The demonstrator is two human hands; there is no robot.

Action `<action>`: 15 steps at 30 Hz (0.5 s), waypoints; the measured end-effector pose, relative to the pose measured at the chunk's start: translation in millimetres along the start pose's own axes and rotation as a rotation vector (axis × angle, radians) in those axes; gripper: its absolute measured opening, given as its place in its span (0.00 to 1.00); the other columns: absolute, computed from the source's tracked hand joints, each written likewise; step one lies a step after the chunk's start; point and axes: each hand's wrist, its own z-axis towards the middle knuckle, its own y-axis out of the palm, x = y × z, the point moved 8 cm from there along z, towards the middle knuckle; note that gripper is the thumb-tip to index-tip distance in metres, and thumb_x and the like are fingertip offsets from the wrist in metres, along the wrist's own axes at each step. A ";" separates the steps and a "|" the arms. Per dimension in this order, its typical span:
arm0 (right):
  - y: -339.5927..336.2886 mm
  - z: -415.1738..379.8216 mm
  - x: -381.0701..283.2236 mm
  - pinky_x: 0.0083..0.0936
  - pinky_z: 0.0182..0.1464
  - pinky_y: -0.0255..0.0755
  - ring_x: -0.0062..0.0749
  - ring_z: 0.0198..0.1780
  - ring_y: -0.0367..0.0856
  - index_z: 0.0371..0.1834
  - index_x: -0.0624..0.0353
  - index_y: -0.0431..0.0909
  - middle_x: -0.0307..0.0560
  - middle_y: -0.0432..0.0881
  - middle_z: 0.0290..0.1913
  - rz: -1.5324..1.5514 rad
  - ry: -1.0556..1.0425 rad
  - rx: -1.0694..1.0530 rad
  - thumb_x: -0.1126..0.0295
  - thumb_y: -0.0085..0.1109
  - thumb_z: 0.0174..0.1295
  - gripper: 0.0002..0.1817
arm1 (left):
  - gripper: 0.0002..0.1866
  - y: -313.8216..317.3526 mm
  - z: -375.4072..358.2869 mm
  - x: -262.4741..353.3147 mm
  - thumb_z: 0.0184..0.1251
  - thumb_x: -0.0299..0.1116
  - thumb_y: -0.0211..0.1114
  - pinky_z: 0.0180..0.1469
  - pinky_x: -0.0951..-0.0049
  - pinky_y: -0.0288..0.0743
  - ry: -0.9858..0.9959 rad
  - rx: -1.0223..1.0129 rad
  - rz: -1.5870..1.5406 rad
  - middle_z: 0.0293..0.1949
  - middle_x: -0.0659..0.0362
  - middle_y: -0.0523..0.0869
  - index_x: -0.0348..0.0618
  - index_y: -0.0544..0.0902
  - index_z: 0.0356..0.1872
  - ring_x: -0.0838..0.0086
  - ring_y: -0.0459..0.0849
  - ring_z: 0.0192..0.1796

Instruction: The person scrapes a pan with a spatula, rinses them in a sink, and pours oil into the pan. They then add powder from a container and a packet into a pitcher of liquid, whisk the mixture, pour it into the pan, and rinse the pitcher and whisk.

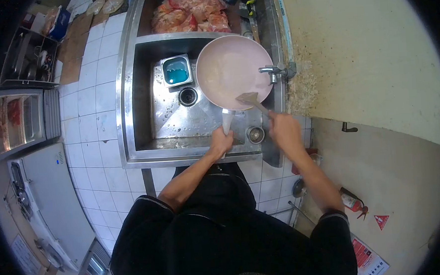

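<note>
Over the steel sink, a round pinkish pan is held by its pale handle, with my left hand closed around it. My right hand grips a brownish spatula, whose flat head lies at the pan's lower right edge. The faucet reaches over the pan's right side. Left of the pan, a small square metal container with blue liquid stands in the sink near the drain.
Bagged raw meat fills the basin beyond. A round metal strainer sits at the sink's near right corner. The wall rises on the right, with a fire extinguisher lower down. White tiles border the left side.
</note>
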 end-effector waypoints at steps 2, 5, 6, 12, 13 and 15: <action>3.9 3.0 -16.5 0.48 0.39 0.77 0.58 0.36 0.84 0.51 0.55 0.84 0.59 0.83 0.32 0.115 0.012 0.072 0.67 0.59 0.63 0.15 | 0.19 -2.6 5.1 -4.9 0.62 0.37 0.63 0.45 0.53 0.79 0.015 0.023 0.026 0.33 0.36 0.87 0.27 0.82 0.42 0.45 0.88 0.38; 29.3 0.4 -35.4 0.49 0.44 0.77 0.59 0.40 0.84 0.52 0.56 0.84 0.61 0.83 0.36 0.256 0.090 0.064 0.68 0.59 0.62 0.15 | 0.19 -8.3 9.0 3.6 0.61 0.37 0.65 0.46 0.50 0.79 0.040 0.032 0.074 0.36 0.32 0.85 0.26 0.81 0.42 0.40 0.86 0.42; 26.6 -7.2 -39.4 0.50 0.45 0.77 0.59 0.41 0.83 0.52 0.56 0.84 0.62 0.84 0.37 0.301 0.082 0.057 0.68 0.60 0.62 0.15 | 0.19 -11.8 14.7 6.2 0.61 0.37 0.65 0.46 0.50 0.79 0.040 0.039 0.087 0.35 0.32 0.85 0.25 0.81 0.42 0.40 0.86 0.42; -1.0 -18.1 10.4 0.49 0.43 0.77 0.60 0.39 0.83 0.51 0.55 0.85 0.62 0.84 0.37 0.133 0.278 0.097 0.70 0.59 0.61 0.15 | 0.17 -15.8 0.2 26.2 0.62 0.35 0.64 0.45 0.48 0.78 0.038 0.058 0.149 0.34 0.31 0.84 0.26 0.80 0.39 0.38 0.85 0.41; 3.7 -7.2 12.2 0.49 0.43 0.77 0.60 0.39 0.83 0.50 0.55 0.85 0.62 0.84 0.37 0.138 0.265 0.137 0.70 0.59 0.62 0.15 | 0.17 -15.0 -0.8 29.1 0.62 0.35 0.63 0.45 0.48 0.78 0.032 0.057 0.147 0.33 0.31 0.84 0.26 0.80 0.39 0.38 0.85 0.40; 14.8 12.5 8.5 0.48 0.42 0.77 0.59 0.40 0.84 0.50 0.56 0.85 0.61 0.84 0.37 0.153 0.231 0.213 0.70 0.58 0.62 0.14 | 0.16 -16.1 -2.1 34.5 0.62 0.35 0.63 0.45 0.48 0.78 0.032 0.066 0.143 0.33 0.32 0.84 0.26 0.80 0.39 0.38 0.85 0.40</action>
